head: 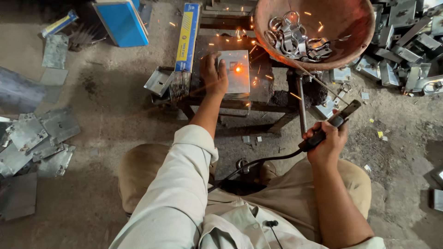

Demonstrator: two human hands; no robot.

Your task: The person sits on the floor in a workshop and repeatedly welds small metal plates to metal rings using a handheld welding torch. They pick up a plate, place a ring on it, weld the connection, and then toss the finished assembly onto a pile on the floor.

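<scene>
Flanking the plate [234,73]: rusty bowl [350,27], perhaps electrodes [179,85]

The left hand [213,74] covers the near-left corner of the square steel plate [235,73], and glare hides the plate's centre. The rusty bowl [323,34] is cut off by the top edge — so is the blue box [121,20]. The metal rings [290,37] in the bowl tangle (their number cannot be told). The electrode holder [330,124] hides the right hand's [326,143] fingertips.

Left hand [213,74] outstretched, palm down; right hand [326,140] apparently fisted, nearer the body.
</scene>
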